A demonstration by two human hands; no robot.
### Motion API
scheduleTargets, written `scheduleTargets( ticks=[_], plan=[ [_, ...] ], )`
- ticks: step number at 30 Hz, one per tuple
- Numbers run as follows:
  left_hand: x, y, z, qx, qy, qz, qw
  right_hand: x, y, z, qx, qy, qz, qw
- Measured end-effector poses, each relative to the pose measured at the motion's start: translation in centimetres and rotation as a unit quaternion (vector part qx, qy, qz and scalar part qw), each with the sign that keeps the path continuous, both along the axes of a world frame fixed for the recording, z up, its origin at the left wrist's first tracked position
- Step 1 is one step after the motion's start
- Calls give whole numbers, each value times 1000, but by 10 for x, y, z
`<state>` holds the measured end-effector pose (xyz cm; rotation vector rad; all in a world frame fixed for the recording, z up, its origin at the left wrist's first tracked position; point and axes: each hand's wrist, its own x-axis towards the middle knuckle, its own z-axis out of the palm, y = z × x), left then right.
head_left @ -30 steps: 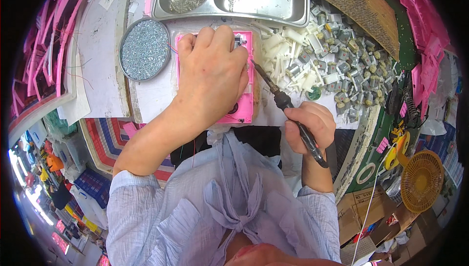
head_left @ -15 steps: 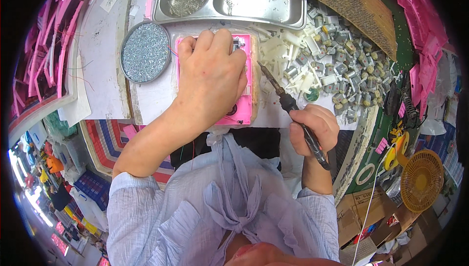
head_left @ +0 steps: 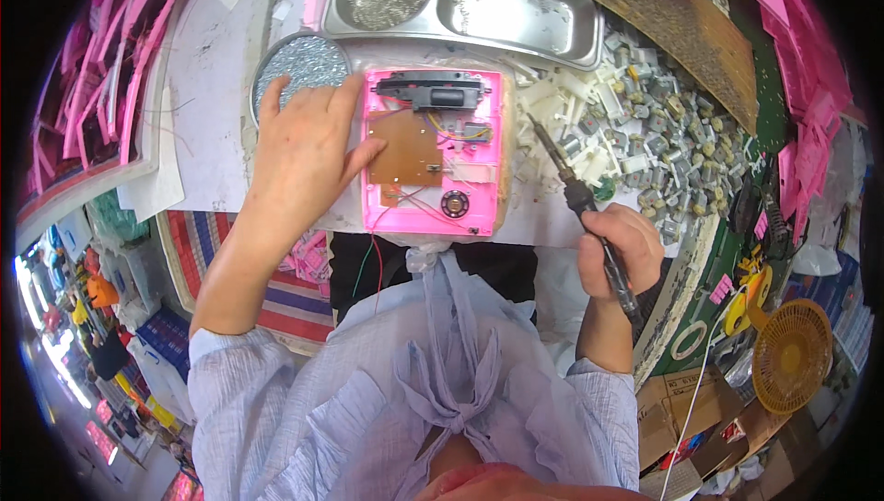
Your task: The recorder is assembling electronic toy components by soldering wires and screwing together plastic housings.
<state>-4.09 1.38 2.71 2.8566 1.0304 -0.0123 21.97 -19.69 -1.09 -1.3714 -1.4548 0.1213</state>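
Observation:
My right hand (head_left: pixel 622 248) is closed round the dark handle of a soldering iron (head_left: pixel 585 206), its metal tip pointing up and left, away from the pink case. My left hand (head_left: pixel 308 146) has its fingers spread over the near edge of a round dish (head_left: pixel 257 100) of small silvery screws (head_left: pixel 304 64). Its thumb reaches over the left edge of an open pink plastic case (head_left: pixel 401 218). Inside the case are a brown circuit board (head_left: pixel 405 146), a black part (head_left: pixel 447 96) along the top, a small motor (head_left: pixel 476 132), a round speaker (head_left: pixel 455 204) and thin wires.
A steel compartment tray (head_left: pixel 589 50) with small metal parts stands at the back. Right of the case lie heaped grey motors (head_left: pixel 681 133) and white plastic pieces (head_left: pixel 575 105), beside a brown board (head_left: pixel 681 31). Pink shells (head_left: pixel 101 68) are stacked at far left.
My left hand has moved off the pink case, left to the screw dish, uncovering the case's inside. My right hand still holds the soldering iron. The whole view has shifted slightly.

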Motion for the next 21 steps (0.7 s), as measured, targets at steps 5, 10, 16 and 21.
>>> scheduleTargets(
  ticks=[5, 10, 16, 21],
  plan=[
    [-8, 6, 5, -37, -50, -66, 996, -3, 17, 2, 44, -6, 5, 999],
    [13, -4, -15, -118, -328, -19, 937, -19, 34, 10, -27, 78, 18, 996],
    [32, -18, -40, -485, -474, 186, 711, -48, 85, 16, -118, 196, 50, 972],
    [29, -20, -45, -475, -488, 160, 714, -61, 117, 11, -144, 205, 83, 965]
  ],
)
